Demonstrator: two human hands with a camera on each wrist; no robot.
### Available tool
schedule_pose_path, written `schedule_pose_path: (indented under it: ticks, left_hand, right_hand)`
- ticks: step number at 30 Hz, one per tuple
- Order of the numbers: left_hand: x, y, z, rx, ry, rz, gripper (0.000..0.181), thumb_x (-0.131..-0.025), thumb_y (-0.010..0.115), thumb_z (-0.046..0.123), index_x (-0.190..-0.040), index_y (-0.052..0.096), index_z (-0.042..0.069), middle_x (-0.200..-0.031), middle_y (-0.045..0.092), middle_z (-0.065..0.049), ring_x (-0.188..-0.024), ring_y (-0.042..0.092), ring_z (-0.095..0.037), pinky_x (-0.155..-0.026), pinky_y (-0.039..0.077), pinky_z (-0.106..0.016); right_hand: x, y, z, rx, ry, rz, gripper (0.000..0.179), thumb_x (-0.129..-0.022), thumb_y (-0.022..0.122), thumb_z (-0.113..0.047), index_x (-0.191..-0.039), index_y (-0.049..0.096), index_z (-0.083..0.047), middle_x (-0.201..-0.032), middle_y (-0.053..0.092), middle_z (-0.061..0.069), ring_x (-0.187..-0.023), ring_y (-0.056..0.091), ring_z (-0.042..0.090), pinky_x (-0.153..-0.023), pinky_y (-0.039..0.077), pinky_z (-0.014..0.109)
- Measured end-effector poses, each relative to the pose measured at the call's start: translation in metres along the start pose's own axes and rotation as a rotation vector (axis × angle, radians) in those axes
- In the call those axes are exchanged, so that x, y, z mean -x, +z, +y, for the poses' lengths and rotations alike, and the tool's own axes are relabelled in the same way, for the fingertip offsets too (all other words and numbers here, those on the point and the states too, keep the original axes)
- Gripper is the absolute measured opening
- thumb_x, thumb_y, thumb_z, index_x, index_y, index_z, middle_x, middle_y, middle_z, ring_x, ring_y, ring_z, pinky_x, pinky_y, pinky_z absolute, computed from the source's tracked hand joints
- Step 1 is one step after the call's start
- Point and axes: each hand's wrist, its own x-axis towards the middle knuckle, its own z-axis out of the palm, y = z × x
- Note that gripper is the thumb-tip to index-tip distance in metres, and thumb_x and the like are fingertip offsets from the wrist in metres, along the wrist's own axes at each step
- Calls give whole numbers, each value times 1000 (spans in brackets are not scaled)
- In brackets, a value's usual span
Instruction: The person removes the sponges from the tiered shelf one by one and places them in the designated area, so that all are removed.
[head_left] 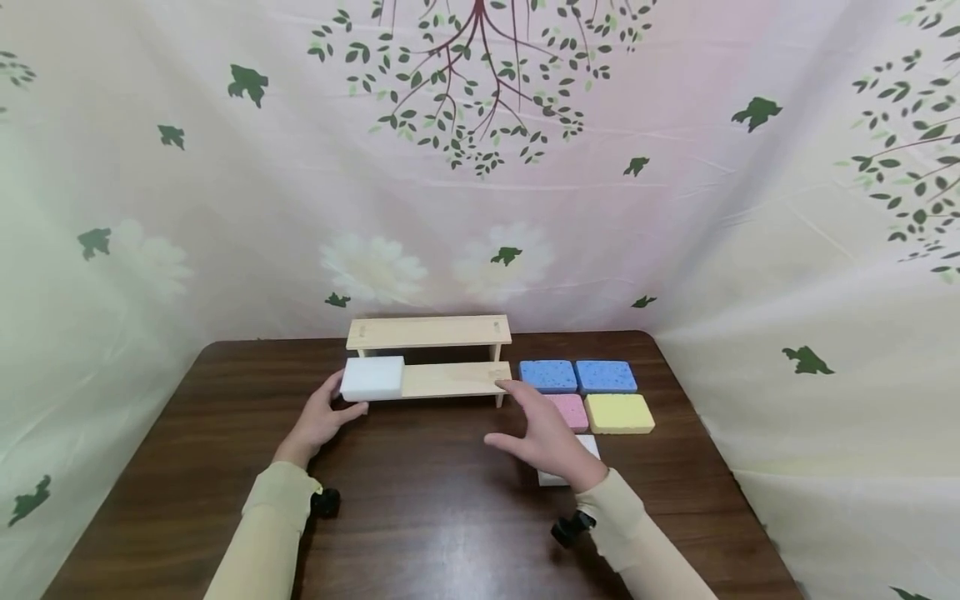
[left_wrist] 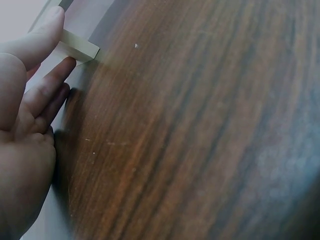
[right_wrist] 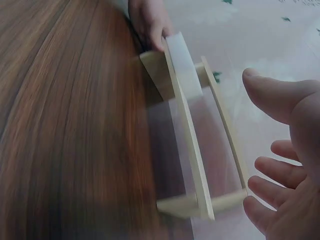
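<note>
A white sponge block (head_left: 372, 378) lies on the left end of the lower step of a two-step wooden rack (head_left: 450, 379). My left hand (head_left: 318, 421) is at that end, its fingers by the sponge's left side and its thumb near the front edge. In the left wrist view, the fingers of the left hand (left_wrist: 37, 100) extend beside a wooden end piece (left_wrist: 80, 46). My right hand (head_left: 543, 429) hovers in front of the rack's right end, thumb and fingers spread with nothing between them. Its loosely spread fingers also show in the right wrist view (right_wrist: 282, 170).
Right of the rack lie two blue sponges (head_left: 548, 376), a pink sponge (head_left: 570, 412) and a yellow sponge (head_left: 619, 414). Another white block (head_left: 553, 479) is partly hidden under the right hand. A printed cloth (head_left: 420, 250) hangs behind the dark wooden table (head_left: 420, 517).
</note>
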Motion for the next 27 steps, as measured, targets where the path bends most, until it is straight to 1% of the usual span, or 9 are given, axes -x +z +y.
schedule_pose_path:
  ticks: [1,5,11,16,22,27]
  left_hand:
    - [0,1,0,-1,1,-3,92,-95,81,22,-167,25,11,-163,43,-22,-149,35,-41,-119,26,-63]
    - [-1,1,0,11,7,-3,91,-95,81,22,-167,26,10,-162,44,-22,-149,35,-41,-119,26,-63]
    - [1,-2,1,16,-1,-3,92,-95,81,21,-167,25,10,-162,43,-22,-148,36,-40,-120,26,-63]
    - [2,-4,2,9,0,-6,92,-95,81,23,-167,24,10,-164,40,-22,-151,32,-41,-120,24,-64]
    - [2,-3,2,11,0,0,91,-96,80,22,-167,25,9,-163,41,-22,-150,33,-41,-119,25,-63]
    - [2,0,3,7,-10,-6,92,-95,81,23,-167,25,9,-163,42,-23,-150,34,-41,-120,24,-63]
  right_hand:
    - [-4,3,-3,-4,0,-7,88,-86,89,-41,-156,47,-8,-157,51,8,-145,49,27,-114,44,52]
    - [-19,16,-14,-52,-18,-29,87,-87,88,-35,-157,45,-7,-159,50,9,-145,47,30,-114,43,53]
    - [-36,34,-24,-55,-18,-79,87,-90,85,-41,-160,42,-9,-161,47,6,-148,44,25,-117,41,48]
    - [-48,46,-28,-91,-19,-94,85,-91,84,-43,-158,45,-10,-159,50,5,-146,47,24,-117,41,46]
    - [-64,61,-33,-139,1,-125,85,-92,81,-48,-159,45,-10,-160,50,3,-147,46,23,-117,41,47]
    - [-77,75,-32,-142,4,-112,82,-93,81,-46,-158,46,-11,-158,51,4,-147,46,23,-118,40,44]
